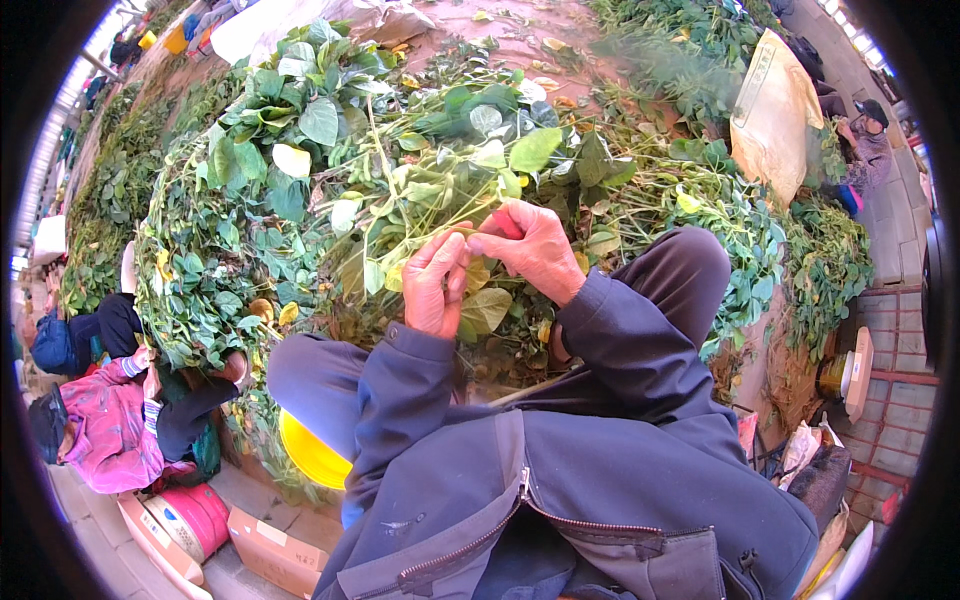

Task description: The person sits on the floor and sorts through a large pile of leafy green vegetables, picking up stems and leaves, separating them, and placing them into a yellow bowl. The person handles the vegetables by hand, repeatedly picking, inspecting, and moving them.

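Note:
Before me lies a broad heap of cut soybean plants with leaves, stems and green pods. My left hand and my right hand meet at the near side of this heap, fingertips almost touching. Between them they pinch a thin green plant piece; whether it is a pod or a stem is hard to tell. Something red, perhaps a finger cover, shows at the right hand's fingers. Large yellowing leaves hang just below the hands.
A yellow basin stands by my left knee. To the left sits a person in a pink jacket, near cardboard boxes. A tan sack rises at the right, with another person beyond. Reddish ground shows behind the heap.

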### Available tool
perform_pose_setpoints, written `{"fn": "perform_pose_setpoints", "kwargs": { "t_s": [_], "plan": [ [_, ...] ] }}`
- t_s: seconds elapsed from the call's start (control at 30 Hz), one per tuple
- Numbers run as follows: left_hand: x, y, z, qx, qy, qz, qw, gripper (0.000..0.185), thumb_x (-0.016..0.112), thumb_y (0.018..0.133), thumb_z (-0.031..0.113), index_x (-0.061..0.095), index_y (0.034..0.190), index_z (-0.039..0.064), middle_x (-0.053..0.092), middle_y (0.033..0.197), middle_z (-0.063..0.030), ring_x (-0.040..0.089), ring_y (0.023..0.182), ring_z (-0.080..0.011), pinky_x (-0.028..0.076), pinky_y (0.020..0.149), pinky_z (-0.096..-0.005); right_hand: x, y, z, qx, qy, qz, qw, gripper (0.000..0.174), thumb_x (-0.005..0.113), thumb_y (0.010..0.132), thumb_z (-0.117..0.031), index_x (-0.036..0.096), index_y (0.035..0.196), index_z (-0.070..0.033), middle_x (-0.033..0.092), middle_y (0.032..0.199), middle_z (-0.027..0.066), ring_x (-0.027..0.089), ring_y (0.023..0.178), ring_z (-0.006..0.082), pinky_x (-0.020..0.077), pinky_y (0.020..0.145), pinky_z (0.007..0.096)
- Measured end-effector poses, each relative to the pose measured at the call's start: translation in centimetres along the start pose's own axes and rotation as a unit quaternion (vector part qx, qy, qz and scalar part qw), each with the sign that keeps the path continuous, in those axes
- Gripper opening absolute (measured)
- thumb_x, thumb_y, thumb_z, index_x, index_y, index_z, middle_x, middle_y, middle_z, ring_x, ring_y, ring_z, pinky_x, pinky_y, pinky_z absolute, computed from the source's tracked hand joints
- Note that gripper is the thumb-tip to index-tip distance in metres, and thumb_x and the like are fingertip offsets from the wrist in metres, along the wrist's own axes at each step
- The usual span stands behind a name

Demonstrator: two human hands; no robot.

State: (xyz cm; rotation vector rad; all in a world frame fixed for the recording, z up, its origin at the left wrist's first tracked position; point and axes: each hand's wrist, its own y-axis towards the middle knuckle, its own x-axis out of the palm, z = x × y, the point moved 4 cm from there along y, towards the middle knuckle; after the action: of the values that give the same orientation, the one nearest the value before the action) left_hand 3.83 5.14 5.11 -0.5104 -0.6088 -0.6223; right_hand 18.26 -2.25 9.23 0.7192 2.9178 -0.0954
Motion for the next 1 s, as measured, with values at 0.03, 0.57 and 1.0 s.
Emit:
{"fn": "perform_pose_setpoints", "kwargs": {
  "t_s": [0.03, 0.57, 1.0],
  "plan": [
    [-0.2, 0.1, -0.1, -0.015, 0.004, 0.014, 1.000, 0.023, 0.065, 0.102, 0.015, 0.069, 0.119, 0.001, 0.060, 0.081, 0.0033, 0.041, 0.053, -0.0004, 0.025, 0.044, -0.0178, -0.1, 0.0, 0.0, -0.001, -0.046, 0.009, 0.999, 0.026, 0.083, 0.087, -0.021, 0.067, 0.088, -0.001, 0.057, 0.073, -0.0025, 0.051, 0.064, 0.0046, 0.0438, 0.054, 0.0262],
    [-0.8, 0.8, 0.2, 0.075, 0.054, 0.065, 0.994, 0.011, 0.068, 0.101, 0.010, 0.071, 0.107, 0.001, 0.057, 0.074, 0.0060, 0.037, 0.051, -0.0011, 0.025, 0.046, -0.0189, 0.9, -1.1, -0.8, 0.012, 0.027, -0.145, 0.989, 0.030, 0.061, 0.104, -0.017, 0.066, 0.125, 0.004, 0.068, 0.089, 0.0029, 0.053, 0.065, 0.0067, 0.0446, 0.058, 0.0241],
    [-0.8, 0.5, 0.4, -0.012, -0.027, -0.044, 0.999, 0.016, 0.061, 0.105, 0.016, 0.069, 0.108, 0.003, 0.053, 0.069, 0.0076, 0.028, 0.046, -0.0006, 0.021, 0.045, -0.0195, 0.5, -2.1, -0.6, 0.128, 0.267, -0.168, 0.940, 0.028, 0.063, 0.102, -0.016, 0.068, 0.125, -0.001, 0.069, 0.091, 0.0036, 0.047, 0.059, 0.0029, 0.0293, 0.049, 0.0194]
  ]
}}
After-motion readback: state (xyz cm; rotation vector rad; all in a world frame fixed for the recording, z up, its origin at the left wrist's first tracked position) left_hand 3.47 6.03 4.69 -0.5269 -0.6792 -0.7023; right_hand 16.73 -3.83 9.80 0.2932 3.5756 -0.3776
